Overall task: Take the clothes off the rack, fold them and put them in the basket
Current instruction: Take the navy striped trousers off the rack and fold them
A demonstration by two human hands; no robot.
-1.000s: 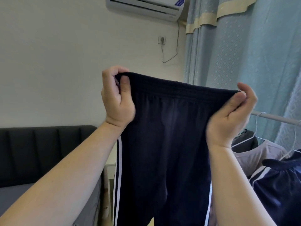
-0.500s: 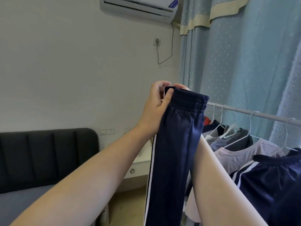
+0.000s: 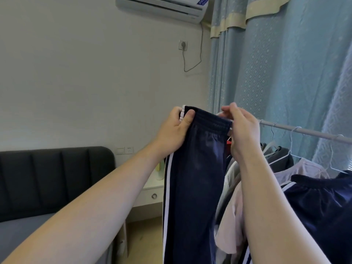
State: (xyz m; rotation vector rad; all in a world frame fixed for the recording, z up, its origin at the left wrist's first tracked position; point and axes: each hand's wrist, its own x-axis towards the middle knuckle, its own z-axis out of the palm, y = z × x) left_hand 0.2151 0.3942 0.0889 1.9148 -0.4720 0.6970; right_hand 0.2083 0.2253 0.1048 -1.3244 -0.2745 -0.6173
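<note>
You are in the folding step, with one pair of navy trousers point(image 3: 194, 178) off the rack and held up in the air between your two hands. Your left hand point(image 3: 175, 130) pinches one end of the waistband point(image 3: 211, 122), thumb pressed on the front and fingers curled behind. Your right hand point(image 3: 242, 128) is curled at the other end, where it seems to nip the folded edge, though its fingertips are mostly hidden from you. The hands are close together, so the trousers look doubled lengthwise, leg over leg, and hang straight down below your wrists and out of view. The cloth is smooth, thin and faintly shiny, the kind that slides on itself; the waistband is ribbed and gathered with elastic, and white stripes point(image 3: 167, 187) run down the seam under your left hand. The next move, as I judge it, is to bring the hanging legs up toward the waistband, and that calls for a firm hold on both layers so the slippery halves do not drift apart. You will also need to find the basket, which is nowhere in view. Beyond your right hand the metal rail point(image 3: 314, 134) carries wire hangers point(image 3: 291, 141) with a pale pink top point(image 3: 301, 168) and another dark navy garment point(image 3: 320, 197), so plenty of the task remains.
</note>
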